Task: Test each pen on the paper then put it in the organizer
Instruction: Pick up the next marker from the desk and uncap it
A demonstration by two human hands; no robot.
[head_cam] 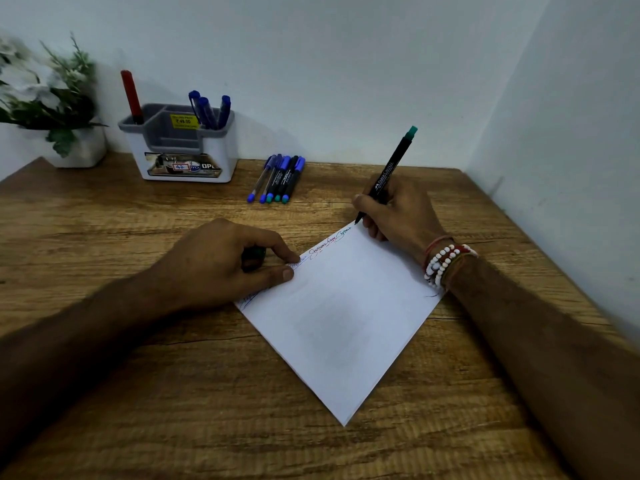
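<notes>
Right hand (398, 213) grips a black pen (388, 174) with a green end, fingers curled round the barrel; the pen is tilted, green end up and away, tip on the far corner of the paper (339, 323). The paper lies turned like a diamond on the wooden surface (138, 393); a line of scribbles (325, 245) in several inks runs along its upper left edge.

Left hand (221, 258) rests at that same edge; thumb and forefinger reach out and press the sheet; the other fingers are curled round a small dark object (255, 257), too shadowed to identify.

The organizer (180, 147), white with a grey insert, stands at the back of the surface against the wall; a red pen (131, 95) stands upright in its left compartment; three blue-capped pens (207, 110) lean in its right compartment.

Five pens (277, 180) lie side by side, touching, on the surface just right of the organizer and well apart from the paper.

A potted plant (48, 95) with white flowers stands left of the organizer; beaded bracelets (443, 265) circle the right wrist.
</notes>
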